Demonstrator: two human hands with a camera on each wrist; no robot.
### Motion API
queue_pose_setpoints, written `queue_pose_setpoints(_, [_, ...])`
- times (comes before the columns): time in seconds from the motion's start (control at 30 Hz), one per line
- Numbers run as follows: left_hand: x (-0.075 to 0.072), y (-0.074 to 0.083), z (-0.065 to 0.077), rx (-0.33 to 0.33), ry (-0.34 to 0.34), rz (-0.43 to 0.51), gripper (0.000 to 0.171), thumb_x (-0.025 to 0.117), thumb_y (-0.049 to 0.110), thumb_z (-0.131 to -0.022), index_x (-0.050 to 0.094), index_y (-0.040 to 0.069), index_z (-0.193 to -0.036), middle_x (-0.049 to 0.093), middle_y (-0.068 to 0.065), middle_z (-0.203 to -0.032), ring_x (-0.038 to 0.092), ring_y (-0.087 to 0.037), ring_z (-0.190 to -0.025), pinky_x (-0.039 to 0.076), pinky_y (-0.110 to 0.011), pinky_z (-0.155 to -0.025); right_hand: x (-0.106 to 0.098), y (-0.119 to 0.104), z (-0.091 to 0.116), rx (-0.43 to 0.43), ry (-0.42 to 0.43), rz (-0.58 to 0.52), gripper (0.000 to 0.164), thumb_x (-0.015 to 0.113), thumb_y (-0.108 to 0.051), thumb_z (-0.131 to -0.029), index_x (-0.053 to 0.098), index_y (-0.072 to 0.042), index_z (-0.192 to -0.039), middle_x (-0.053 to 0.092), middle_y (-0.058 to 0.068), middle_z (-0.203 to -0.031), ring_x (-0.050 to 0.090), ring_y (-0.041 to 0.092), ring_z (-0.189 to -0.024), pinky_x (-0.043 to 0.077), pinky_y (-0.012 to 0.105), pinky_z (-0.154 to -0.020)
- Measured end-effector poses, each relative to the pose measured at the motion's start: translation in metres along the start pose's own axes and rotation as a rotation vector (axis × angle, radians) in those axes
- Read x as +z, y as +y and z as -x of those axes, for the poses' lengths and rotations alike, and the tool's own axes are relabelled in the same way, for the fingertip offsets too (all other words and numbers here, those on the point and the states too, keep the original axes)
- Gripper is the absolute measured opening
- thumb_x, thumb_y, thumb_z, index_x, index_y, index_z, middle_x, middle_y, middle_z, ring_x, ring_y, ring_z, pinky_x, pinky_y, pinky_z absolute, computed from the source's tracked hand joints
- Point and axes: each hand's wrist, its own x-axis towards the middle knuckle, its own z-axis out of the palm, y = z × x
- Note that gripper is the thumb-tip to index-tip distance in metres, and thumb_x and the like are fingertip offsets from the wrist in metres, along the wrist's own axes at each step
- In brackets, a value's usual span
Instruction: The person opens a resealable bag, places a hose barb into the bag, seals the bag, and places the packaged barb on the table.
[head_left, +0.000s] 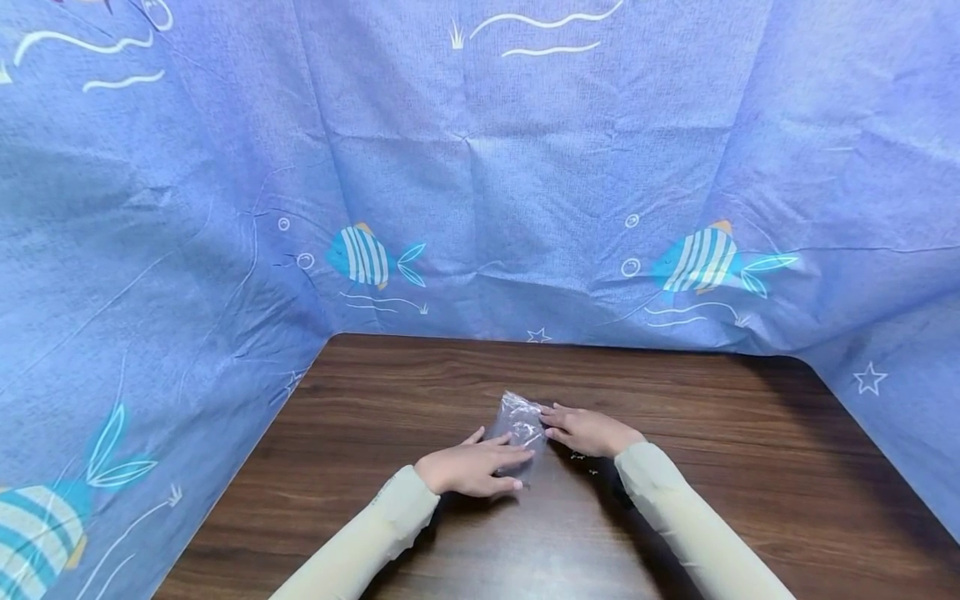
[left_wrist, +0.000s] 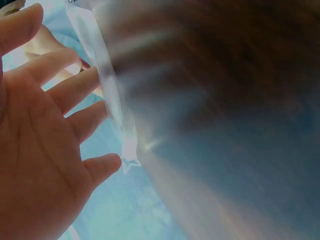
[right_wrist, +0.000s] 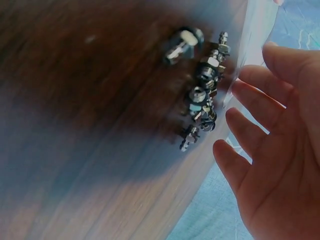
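Observation:
A crumpled clear plastic bag lies on the wooden table between the two hands. My left hand is spread flat at the bag's near left side, palm down, its fingers over or against the plastic. On the other side, my right hand has straight fingers, with the fingertips touching the bag's right edge. Small shiny metal pieces that look like bolts or screws lie in a loose cluster on the table by the right hand. One larger piece sits a little apart from them. Neither hand curls round anything.
The dark wooden table has rounded far corners. A blue cloth printed with fish hangs behind it and along its sides. In the head view the right hand and sleeve stand close to the metal pieces.

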Motion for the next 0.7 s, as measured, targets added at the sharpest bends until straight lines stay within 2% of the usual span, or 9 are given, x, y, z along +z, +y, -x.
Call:
queue_pose_setpoints(0.33, [0.002, -0.015, 0.003, -0.037, 0.021, 0.024, 0.056, 0.046, 0.048, -0.098, 0.037, 0.026, -0.149, 0.037, 0.007, -0.152, 0.023, -0.025, -0.146, 0.014, -0.056, -0.116, 0.001, -0.005, 0.01, 0.008, 0.012, 0.025, 0.046, 0.048, -0.031, -0.101, 0.052, -0.004, -0.137, 0.047, 0.014, -0.145, 0.042, 0.036, -0.135, 0.034, 0.052, -0.108])
queue_pose_setpoints(0.7, [-0.005, -0.029, 0.006, -0.086, 0.023, 0.048, 0.052, 0.048, 0.04, -0.099, 0.036, 0.03, -0.149, 0.035, 0.001, -0.154, 0.02, -0.029, -0.147, 0.014, -0.057, -0.116, 0.005, -0.012, 0.02, -0.022, 0.028, 0.052, 0.045, 0.048, -0.033, -0.101, 0.056, -0.004, -0.134, 0.049, 0.018, -0.142, 0.045, 0.034, -0.132, 0.038, 0.05, -0.106])
